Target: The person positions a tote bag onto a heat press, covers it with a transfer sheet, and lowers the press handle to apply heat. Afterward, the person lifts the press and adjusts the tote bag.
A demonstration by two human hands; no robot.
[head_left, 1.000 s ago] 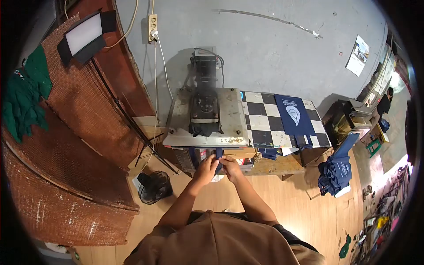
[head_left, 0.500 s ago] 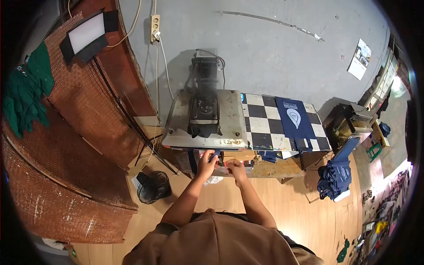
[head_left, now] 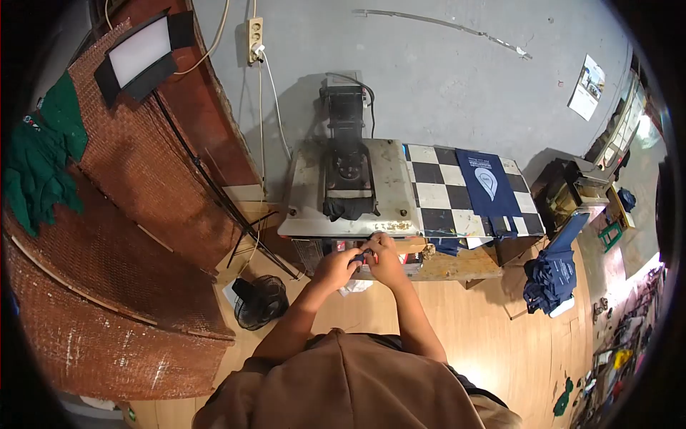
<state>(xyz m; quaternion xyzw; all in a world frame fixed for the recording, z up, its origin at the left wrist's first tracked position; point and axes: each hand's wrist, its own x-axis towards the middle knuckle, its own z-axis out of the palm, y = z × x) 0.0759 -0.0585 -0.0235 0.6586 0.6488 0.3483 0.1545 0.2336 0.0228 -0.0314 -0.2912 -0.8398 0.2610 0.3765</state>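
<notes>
Just below the front edge of the heat press (head_left: 307, 225), my two hands are close together. My left hand (head_left: 337, 269) has its fingers closed on a small dark thing, mostly hidden. My right hand (head_left: 386, 260) is beside it, its fingers bent over the same spot and almost touching the left. What the right fingers hold is covered by the hand. The press's black upper part (head_left: 349, 168) stands over the metal top. To the right, a navy tote bag (head_left: 487, 189) with a white print lies flat on a black-and-white checkered board (head_left: 436, 175).
A black fan (head_left: 261, 302) sits on the floor at left, near a lamp stand (head_left: 207, 182). More navy bags (head_left: 550, 282) hang in a pile at right. A wooden shelf (head_left: 457, 269) runs below the checkered board. A brown woven panel (head_left: 136, 286) fills the left side.
My right hand has moved up and in toward the left, and both hands now meet under the press edge. The view has shifted slightly.
</notes>
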